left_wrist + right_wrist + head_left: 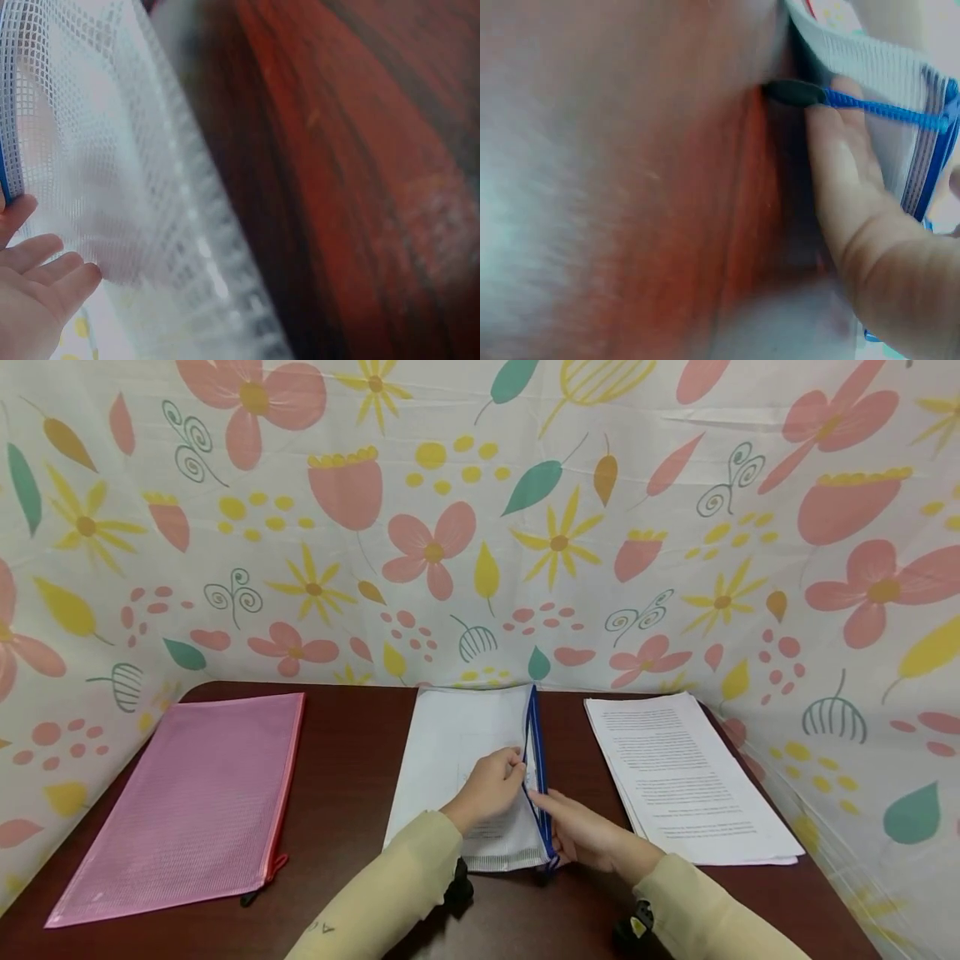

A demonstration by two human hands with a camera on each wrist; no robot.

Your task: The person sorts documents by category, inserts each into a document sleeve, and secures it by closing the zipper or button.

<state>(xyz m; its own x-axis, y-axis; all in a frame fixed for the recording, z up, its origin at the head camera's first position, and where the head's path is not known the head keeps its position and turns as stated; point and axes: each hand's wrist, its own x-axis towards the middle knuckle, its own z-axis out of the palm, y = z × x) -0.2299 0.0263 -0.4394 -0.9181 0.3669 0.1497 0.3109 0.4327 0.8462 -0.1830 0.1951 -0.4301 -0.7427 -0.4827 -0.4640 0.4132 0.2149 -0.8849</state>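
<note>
A white mesh zipper pouch (442, 735) with a blue zip edge lies in the middle of the table, its zip side parted and printed paper showing faintly through it. My left hand (487, 789) pinches the upper layer by the blue edge; in the left wrist view, the left hand's fingers (64, 277) bend against the mesh. At the lower right corner, my right hand (585, 835) holds the zip side, its fingers beneath the pouch and one digit at the opening. A blue cord with a dark pull tab (795, 93) hangs beside the right fingers.
A pink mesh zipper pouch (187, 802) with a red zip edge lies at the left. At the right is a stack of printed paper sheets (682, 777). The dark wooden table (345, 777) meets a flower-patterned cloth (450, 610) behind.
</note>
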